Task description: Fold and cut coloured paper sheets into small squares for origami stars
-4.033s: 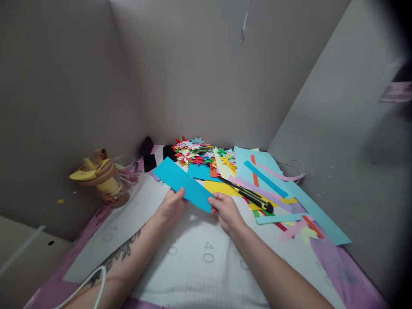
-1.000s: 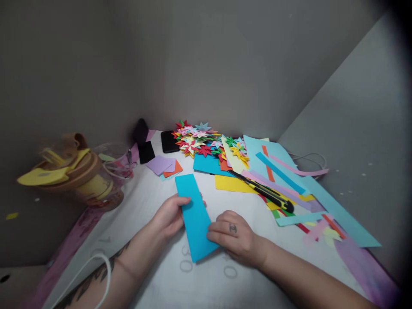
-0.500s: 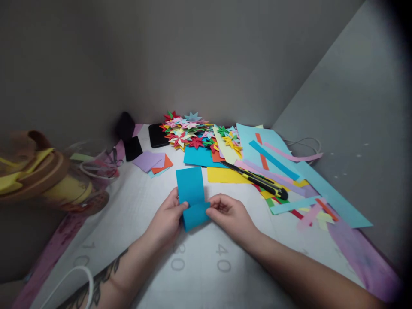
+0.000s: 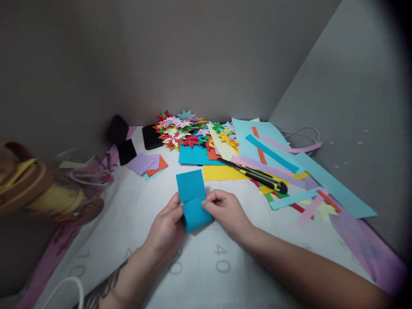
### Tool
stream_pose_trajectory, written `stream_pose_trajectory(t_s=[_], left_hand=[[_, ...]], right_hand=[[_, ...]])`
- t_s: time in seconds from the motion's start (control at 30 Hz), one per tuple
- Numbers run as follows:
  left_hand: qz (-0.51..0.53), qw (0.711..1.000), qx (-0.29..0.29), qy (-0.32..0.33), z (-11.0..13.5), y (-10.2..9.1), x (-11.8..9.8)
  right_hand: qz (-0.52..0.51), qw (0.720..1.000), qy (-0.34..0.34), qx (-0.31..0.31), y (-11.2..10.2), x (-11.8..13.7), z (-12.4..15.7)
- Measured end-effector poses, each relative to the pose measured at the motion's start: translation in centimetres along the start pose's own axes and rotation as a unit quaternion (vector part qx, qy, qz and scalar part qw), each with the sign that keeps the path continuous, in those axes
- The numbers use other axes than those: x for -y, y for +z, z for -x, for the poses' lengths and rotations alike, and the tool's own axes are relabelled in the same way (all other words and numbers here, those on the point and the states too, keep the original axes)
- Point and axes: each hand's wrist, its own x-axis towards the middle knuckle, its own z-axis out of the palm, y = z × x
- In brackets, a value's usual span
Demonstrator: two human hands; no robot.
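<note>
A blue paper strip (image 4: 193, 199) lies on the white cutting mat (image 4: 199, 266), its near end curled up and over toward the far end. My left hand (image 4: 167, 227) pinches the left side of the folded flap. On the flap's right edge, my right hand (image 4: 225, 212) pinches with thumb and fingers. Both hands are closed on the paper. A yellow and black utility knife (image 4: 257, 177) lies just to the right, beyond my right hand.
A pile of coloured paper stars (image 4: 186, 131) sits at the back, with a black phone (image 4: 151, 136) beside it. Coloured sheets and strips (image 4: 280, 163) cover the right side. Small purple and orange squares (image 4: 148, 165) lie left. A yellow and brown jar (image 4: 41, 189) stands far left.
Four seconds ago the strip was held in the air; it was then laid flat on the mat. Its near end has been lifted and folded over, further now than half a second ago.
</note>
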Motion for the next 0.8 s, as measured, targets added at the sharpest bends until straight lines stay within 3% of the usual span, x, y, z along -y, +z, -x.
stream_pose_trajectory(t_s=[0.13,0.4,0.67,0.8], left_hand=[[-0.013,1.0,0.008,0.017,-0.1,-0.4,0.3],[-0.242,0.968,-0.027,0.061,0.0,-1.4,1.3],[-0.33,0.937,-0.06,0.095,0.0,-1.4,1.3],[-0.326,0.938,-0.059,0.098,0.0,-1.2,1.2]], right_hand=[[0.006,1.0,0.008,-0.024,-0.1,0.1,-0.1],[-0.004,0.999,0.009,-0.033,-0.1,-0.1,0.0],[-0.018,0.999,0.014,-0.028,-0.1,-0.2,0.1],[-0.025,0.999,0.01,-0.029,0.0,-0.1,0.1]])
